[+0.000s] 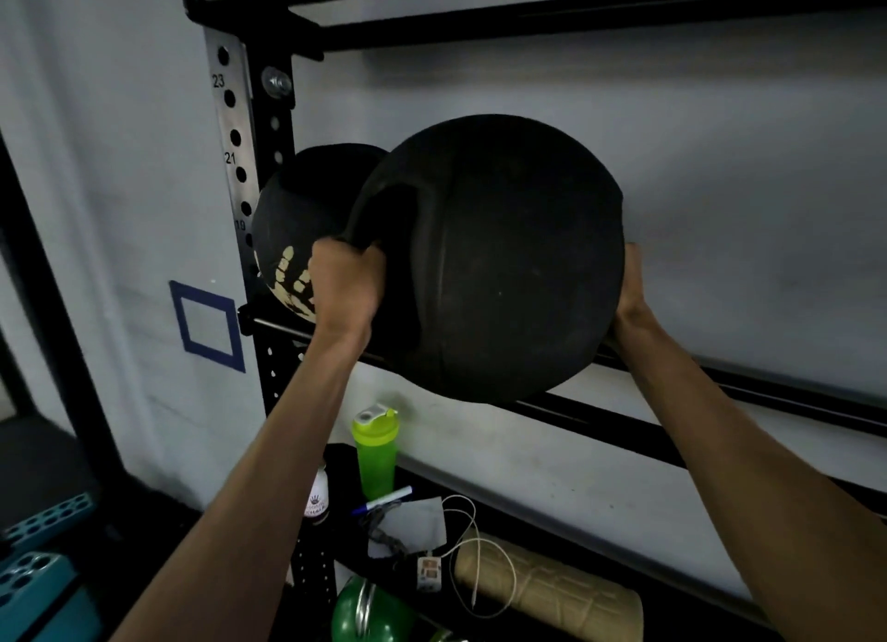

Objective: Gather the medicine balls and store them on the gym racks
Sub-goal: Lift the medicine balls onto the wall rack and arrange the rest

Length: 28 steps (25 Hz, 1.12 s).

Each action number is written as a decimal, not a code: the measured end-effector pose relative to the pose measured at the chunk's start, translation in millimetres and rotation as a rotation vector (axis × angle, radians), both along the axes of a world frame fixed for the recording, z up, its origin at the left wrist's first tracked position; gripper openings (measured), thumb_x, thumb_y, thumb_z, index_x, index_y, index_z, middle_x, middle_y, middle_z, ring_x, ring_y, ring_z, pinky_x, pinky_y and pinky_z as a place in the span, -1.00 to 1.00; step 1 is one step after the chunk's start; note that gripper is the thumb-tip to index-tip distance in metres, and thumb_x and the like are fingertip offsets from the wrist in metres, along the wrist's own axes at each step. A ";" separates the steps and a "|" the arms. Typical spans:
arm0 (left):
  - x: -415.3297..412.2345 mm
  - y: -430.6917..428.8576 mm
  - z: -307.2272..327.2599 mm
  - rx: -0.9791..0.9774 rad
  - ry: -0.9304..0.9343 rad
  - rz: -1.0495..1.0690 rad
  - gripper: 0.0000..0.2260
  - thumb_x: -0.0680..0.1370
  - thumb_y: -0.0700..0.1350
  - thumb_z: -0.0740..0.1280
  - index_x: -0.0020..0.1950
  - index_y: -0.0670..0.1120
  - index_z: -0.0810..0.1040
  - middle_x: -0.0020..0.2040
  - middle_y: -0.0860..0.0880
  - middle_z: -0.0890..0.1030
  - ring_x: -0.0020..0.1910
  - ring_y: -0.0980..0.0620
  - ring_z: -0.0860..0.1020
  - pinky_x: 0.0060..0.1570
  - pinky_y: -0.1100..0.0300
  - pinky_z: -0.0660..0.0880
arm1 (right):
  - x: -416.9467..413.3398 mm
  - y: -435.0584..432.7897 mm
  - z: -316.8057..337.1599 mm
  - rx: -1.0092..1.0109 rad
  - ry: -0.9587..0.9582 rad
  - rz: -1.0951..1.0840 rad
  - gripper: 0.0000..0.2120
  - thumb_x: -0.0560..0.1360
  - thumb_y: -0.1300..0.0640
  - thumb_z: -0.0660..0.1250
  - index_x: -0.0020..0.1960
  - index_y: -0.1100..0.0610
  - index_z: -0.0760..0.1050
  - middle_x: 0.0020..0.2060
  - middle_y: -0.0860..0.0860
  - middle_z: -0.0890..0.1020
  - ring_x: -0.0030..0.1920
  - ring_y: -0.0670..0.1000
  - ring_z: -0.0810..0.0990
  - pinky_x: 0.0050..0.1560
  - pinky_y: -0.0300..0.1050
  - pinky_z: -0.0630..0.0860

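Ball held at rack rails, second ball already seated

Medicine ball point(494, 257) is held at shelf height over the rack rails point(720, 392), just beside a second ball point(307, 195) seated at the upright point(276, 171). Left hand point(345, 286) is clamped with fingers closed around the recessed handle; right hand point(631, 281) is pressed flat on the far side, fingers hidden behind the ball. Full seating cannot be confirmed. Risk: if released early, the ball could roll forward off the rails onto the green bottle point(376, 449) below.

Medicine ball point(499, 257): matt black rubber, dusty, faintly textured. Rack upright point(230, 128): brushed metal; rails point(672, 382) matt black. Bottle point(376, 449): glossy green plastic.
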<state>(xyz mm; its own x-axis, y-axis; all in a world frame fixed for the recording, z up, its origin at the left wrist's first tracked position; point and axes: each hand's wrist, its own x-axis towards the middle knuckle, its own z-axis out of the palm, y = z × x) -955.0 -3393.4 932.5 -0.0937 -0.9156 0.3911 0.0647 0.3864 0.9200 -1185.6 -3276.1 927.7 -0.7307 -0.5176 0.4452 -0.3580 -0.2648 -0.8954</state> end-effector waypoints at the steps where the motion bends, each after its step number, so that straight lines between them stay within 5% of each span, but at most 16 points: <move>1: -3.5 1.0 5.0 -0.025 -0.019 0.011 -0.86 0.57 -0.21 0.31 -0.16 -0.24 0.54 -0.29 -0.15 0.53 -0.36 -0.05 0.50 -0.33 0.11 0.43 | -3.7 -2.6 -1.2 -0.032 -0.089 0.005 -0.75 0.50 0.21 0.16 -0.33 0.00 0.26 -0.36 -0.01 0.37 -0.28 0.07 0.38 -0.20 -0.01 0.39; 5: -19.1 0.4 24.6 -0.172 -0.169 0.086 -0.89 0.59 -0.24 0.30 0.09 -0.22 0.54 -0.05 -0.10 0.62 -0.06 -0.05 0.62 -0.11 0.15 0.55 | -17.1 -13.2 -11.9 -0.101 -0.263 0.061 -0.88 0.34 0.11 0.16 -0.37 0.01 0.28 -0.39 0.01 0.34 -0.34 0.03 0.28 -0.27 -0.07 0.26; 10: -38.3 4.4 38.6 -0.639 -0.241 0.095 -0.52 0.55 -0.37 0.29 0.47 -0.14 0.41 0.38 -0.10 0.45 0.37 0.00 0.44 0.41 0.29 0.32 | -17.6 -5.9 -16.9 -0.100 -0.465 0.054 -0.71 0.58 0.16 0.09 -0.30 0.05 0.38 -0.34 0.01 0.45 -0.31 0.05 0.41 -0.27 -0.08 0.39; 14: -50.4 -4.3 45.3 -0.757 -0.334 -0.058 -0.43 0.58 -0.43 0.19 0.57 -0.08 0.31 0.48 -0.13 0.41 0.47 -0.03 0.38 0.29 0.62 0.13 | -15.1 -2.0 -21.4 -0.127 -0.531 0.019 -0.70 0.64 0.19 0.07 -0.21 0.12 0.46 -0.24 0.06 0.54 -0.20 0.12 0.49 -0.22 -0.04 0.47; 16: -56.9 -10.8 47.8 -0.754 -0.383 -0.097 -0.44 0.60 -0.41 0.17 0.58 -0.06 0.29 0.49 -0.12 0.41 0.48 -0.03 0.36 0.34 0.51 0.13 | -18.3 -2.1 -27.5 -0.119 -0.579 0.011 -0.71 0.63 0.15 0.10 -0.16 0.12 0.53 -0.16 0.09 0.60 -0.16 0.13 0.56 -0.09 0.01 0.53; 21: -78.1 -41.8 52.6 -0.641 -0.466 -0.216 -0.51 0.63 -0.37 0.17 0.54 -0.07 0.36 0.46 -0.13 0.45 0.46 -0.07 0.40 0.41 0.28 0.20 | -30.2 4.7 -35.1 0.332 -0.134 -0.279 -0.77 0.58 0.25 0.23 -0.26 0.19 0.41 -0.20 0.17 0.54 -0.11 0.17 0.51 -0.08 0.00 0.45; 24: -77.5 -67.8 44.9 -0.600 -0.460 -0.208 -0.50 0.60 -0.39 0.19 0.52 -0.09 0.39 0.44 -0.13 0.49 0.45 -0.07 0.42 0.49 0.18 0.24 | -27.2 11.6 -19.4 0.315 0.030 -0.328 -0.71 0.57 0.25 0.24 -0.33 0.18 0.43 -0.33 0.11 0.54 -0.24 0.09 0.50 -0.17 -0.04 0.41; 26: -76.4 -75.7 42.4 -0.608 -0.446 -0.223 -0.47 0.57 -0.41 0.20 0.52 -0.10 0.40 0.43 -0.13 0.50 0.45 -0.07 0.42 0.51 0.09 0.26 | -22.0 10.9 -13.6 0.085 0.022 -0.287 -0.72 0.61 0.17 0.14 0.01 0.22 0.61 -0.04 0.17 0.67 -0.06 0.08 0.61 0.02 -0.01 0.54; 28: -77.1 -75.8 39.9 -0.608 -0.410 -0.225 -0.48 0.57 -0.41 0.18 0.51 -0.10 0.42 0.42 -0.12 0.51 0.44 -0.06 0.43 0.51 0.06 0.28 | -9.8 11.6 -5.9 -0.147 -0.017 -0.231 -0.59 0.68 0.05 0.04 0.39 0.14 0.50 0.31 0.09 0.57 0.29 0.00 0.54 0.31 -0.12 0.47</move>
<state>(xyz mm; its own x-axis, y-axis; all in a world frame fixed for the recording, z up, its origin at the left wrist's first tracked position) -1032.1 -3469.1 972.4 -0.4986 -0.4918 0.7138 -0.0985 0.8503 0.5170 -1195.4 -3264.5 921.8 -0.8299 -0.2668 0.4900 -0.4094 -0.3057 -0.8596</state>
